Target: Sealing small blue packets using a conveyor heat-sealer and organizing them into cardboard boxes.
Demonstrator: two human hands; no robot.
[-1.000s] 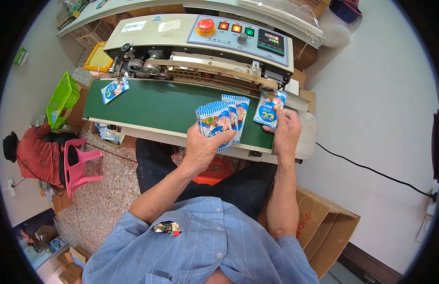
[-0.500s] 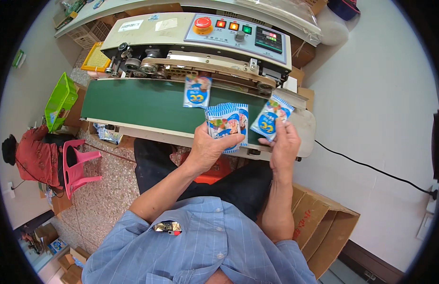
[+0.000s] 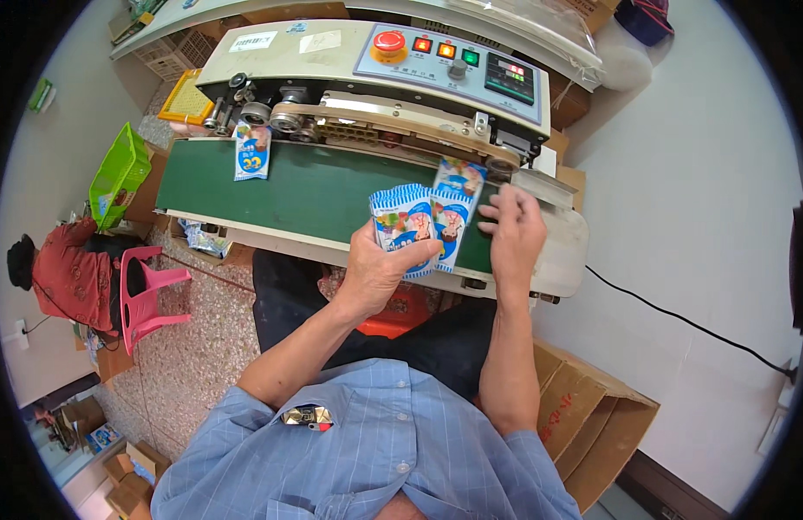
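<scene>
My left hand (image 3: 377, 267) grips a fanned stack of blue and white pouches (image 3: 419, 224) just above the near edge of the green conveyor belt (image 3: 306, 186). My right hand (image 3: 514, 232) rests open over the belt's right end, its fingers apart and touching the edge of the stack. One pouch (image 3: 460, 176) lies on the belt just beyond the stack, by the sealing machine's (image 3: 375, 69) intake on the right. Another pouch (image 3: 251, 152) lies at the belt's far left, under the rollers.
A green basket (image 3: 120, 173) and a yellow crate (image 3: 186, 100) stand left of the machine. A pink plastic stool (image 3: 146, 295) and a person in red (image 3: 68, 273) are on the floor at left. An open cardboard box (image 3: 592, 416) sits by my right side. A black cable (image 3: 679, 321) crosses the floor.
The pouch my right hand held now lies on the belt's right end, and that hand is free. An earlier pouch has travelled left along the belt to the far end.
</scene>
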